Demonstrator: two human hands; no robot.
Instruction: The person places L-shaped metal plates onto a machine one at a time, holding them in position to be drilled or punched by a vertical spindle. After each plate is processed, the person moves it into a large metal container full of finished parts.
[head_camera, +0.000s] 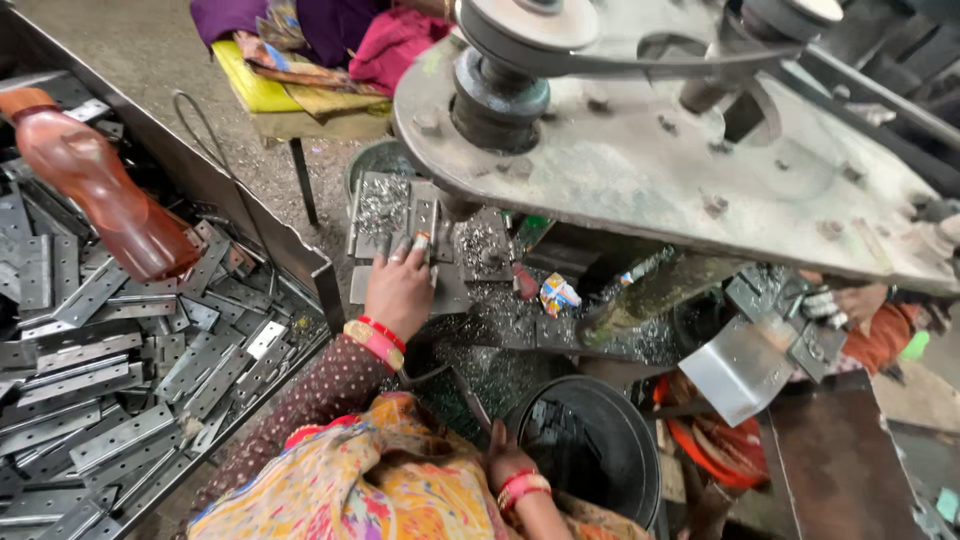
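Fingers (403, 250) of the left hand (398, 292) lie spread and flat, pressing a small metal plate (424, 218) onto the machine bed (452, 290) — not clenched, not wrapped round it. The right hand (507, 462), at six o'clock of the view, rests on the rim of a dark round bucket (640, 470); its fingers are partly hidden by the patterned sleeve, so whether they grip anything cannot be told.

Near field: the bucket holds a few dark metal pieces low in its well. At nine o'clock a large steel tray (300, 262) is heaped with flat perforated hinge plates (110, 440), and a brown plastic bottle (95, 190) lies on top of them. From the left hand, the plate sits at twelve o'clock, directly beneath the machine's overhanging grey head (640, 170). Bright metal shavings (500, 325) cover the bed around it.

Farther out: a belt and pulley (530, 25) ride on the head at one o'clock. At three o'clock another person's hand (860, 300) holds metal pieces beside a bent sheet-metal chute (738, 370). At eleven o'clock a stool carries folded cloth (300, 70).

Progress, as a judgement — the heaped tray against the few pieces visible in the bucket suggests most plates remain unworked; the present plate is placed under the head.
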